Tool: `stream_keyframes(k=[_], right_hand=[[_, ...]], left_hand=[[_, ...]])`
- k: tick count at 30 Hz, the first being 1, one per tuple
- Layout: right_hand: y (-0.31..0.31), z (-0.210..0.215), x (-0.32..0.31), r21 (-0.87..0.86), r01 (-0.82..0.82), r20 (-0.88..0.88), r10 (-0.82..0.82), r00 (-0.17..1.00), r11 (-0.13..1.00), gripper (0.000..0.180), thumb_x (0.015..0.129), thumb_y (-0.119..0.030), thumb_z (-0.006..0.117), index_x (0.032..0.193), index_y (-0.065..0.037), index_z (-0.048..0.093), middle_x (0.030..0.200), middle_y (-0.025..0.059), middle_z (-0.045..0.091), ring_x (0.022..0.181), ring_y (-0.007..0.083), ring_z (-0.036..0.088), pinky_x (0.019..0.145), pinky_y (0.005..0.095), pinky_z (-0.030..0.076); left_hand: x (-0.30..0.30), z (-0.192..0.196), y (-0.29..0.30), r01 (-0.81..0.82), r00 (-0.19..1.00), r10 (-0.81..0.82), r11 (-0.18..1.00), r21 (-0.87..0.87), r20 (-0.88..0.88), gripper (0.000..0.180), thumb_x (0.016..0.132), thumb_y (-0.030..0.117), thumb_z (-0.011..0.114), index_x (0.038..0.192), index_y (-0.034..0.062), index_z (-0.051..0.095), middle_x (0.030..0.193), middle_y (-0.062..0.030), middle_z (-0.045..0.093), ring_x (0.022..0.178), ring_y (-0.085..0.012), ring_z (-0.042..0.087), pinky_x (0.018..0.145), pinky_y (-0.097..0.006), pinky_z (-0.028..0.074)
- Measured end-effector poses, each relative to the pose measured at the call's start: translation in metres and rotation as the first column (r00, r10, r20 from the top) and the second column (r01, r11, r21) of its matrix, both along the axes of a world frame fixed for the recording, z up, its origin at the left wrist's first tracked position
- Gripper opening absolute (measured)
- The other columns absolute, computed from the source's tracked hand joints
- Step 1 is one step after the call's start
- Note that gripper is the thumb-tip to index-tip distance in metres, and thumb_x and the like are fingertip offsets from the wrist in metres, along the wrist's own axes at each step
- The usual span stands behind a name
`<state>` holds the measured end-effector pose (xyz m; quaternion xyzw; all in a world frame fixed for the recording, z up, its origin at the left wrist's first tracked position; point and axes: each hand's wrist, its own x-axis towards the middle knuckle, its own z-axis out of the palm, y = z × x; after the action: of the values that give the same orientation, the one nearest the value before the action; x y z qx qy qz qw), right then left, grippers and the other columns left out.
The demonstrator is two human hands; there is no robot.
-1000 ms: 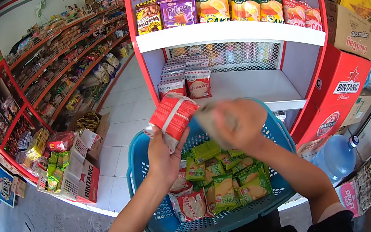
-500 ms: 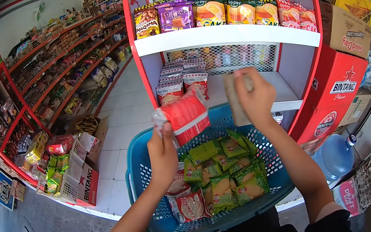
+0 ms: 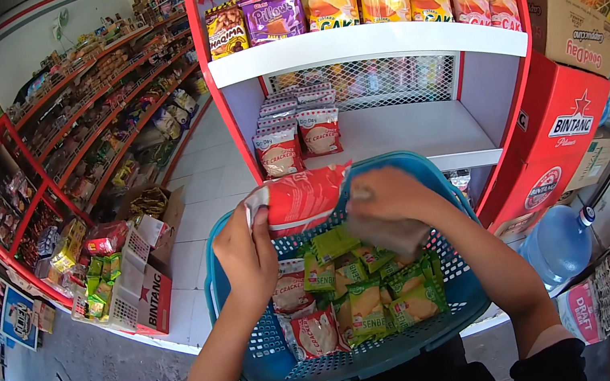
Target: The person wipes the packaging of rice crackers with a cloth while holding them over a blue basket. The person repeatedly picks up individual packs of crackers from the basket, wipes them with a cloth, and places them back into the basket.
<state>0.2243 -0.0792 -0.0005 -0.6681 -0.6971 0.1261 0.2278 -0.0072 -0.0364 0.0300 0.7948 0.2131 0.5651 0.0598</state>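
A red packet (image 3: 306, 197) is held in the left hand (image 3: 244, 246) over the far side of a blue basket (image 3: 354, 378); its left end is covered by the thumb and fingers, and its print is too blurred to be made out. A greyish cloth (image 3: 390, 232) is gripped by the right hand (image 3: 390, 196); both are smeared by motion, so the exact placing of the fingers cannot be told. By the cloth, some of the green packets (image 3: 366, 306) in the basket are hidden. Red-and-white packets (image 3: 316, 334) are piled at their left, the lower ones partly covered. On the lower shelf (image 3: 408, 127), the rear packets are masked by the front packets (image 3: 320, 135). The rack's top is cut off by the upper edge.
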Motion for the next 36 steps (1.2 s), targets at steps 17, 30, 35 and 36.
stream_keyframes(k=[17,30,35,36], right_hand=[[-0.008,-0.004,-0.062,0.039,-0.703,-0.999,0.022,-0.034,0.71,0.072,0.083,-0.04,0.056,0.136,-0.006,0.021,0.119,0.0134,0.049,0.105,0.0252,0.053,0.083,0.0414,0.046],[0.007,0.005,-0.043,0.171,0.341,-0.922,0.028,0.386,0.925,0.07,0.075,-0.038,0.069,0.113,-0.004,0.022,0.111,0.0144,0.044,0.101,0.0188,0.047,0.086,0.0319,0.04],[0.008,0.018,-0.021,0.323,0.135,-0.794,0.19,0.578,0.937,0.033,0.083,-0.032,0.062,0.1,-0.005,0.056,0.084,0.0023,0.057,0.078,0.0098,0.053,0.072,0.0258,0.043],[0.005,0.018,-0.021,0.239,0.143,-0.853,0.137,0.504,0.961,0.029,0.083,-0.031,0.062,0.095,-0.005,0.057,0.081,0.0013,0.058,0.074,0.0083,0.053,0.07,0.0247,0.042]], left_hand=[[0.01,-0.019,0.036,0.454,0.89,-0.321,0.682,-0.573,0.323,0.044,0.096,0.041,0.03,0.106,0.0024,0.05,0.102,-0.0073,0.055,0.091,-0.0112,0.053,0.081,-0.026,0.043],[0.011,-0.027,0.026,0.412,0.873,-0.465,0.536,-0.737,0.15,0.045,0.082,0.016,0.062,0.119,-0.0017,0.044,0.102,-0.0141,0.059,0.095,-0.0177,0.058,0.076,-0.031,0.048],[0.01,-0.026,0.02,0.352,0.866,-0.491,0.733,-0.582,-0.094,0.04,0.08,0.015,0.064,0.114,-0.0013,0.052,0.093,-0.0116,0.061,0.085,-0.0106,0.057,0.071,-0.025,0.046],[0.01,-0.027,0.02,0.339,0.884,-0.465,0.71,-0.617,-0.051,0.037,0.081,0.017,0.063,0.112,-0.0011,0.053,0.086,-0.0089,0.059,0.078,-0.009,0.054,0.068,-0.025,0.044]])
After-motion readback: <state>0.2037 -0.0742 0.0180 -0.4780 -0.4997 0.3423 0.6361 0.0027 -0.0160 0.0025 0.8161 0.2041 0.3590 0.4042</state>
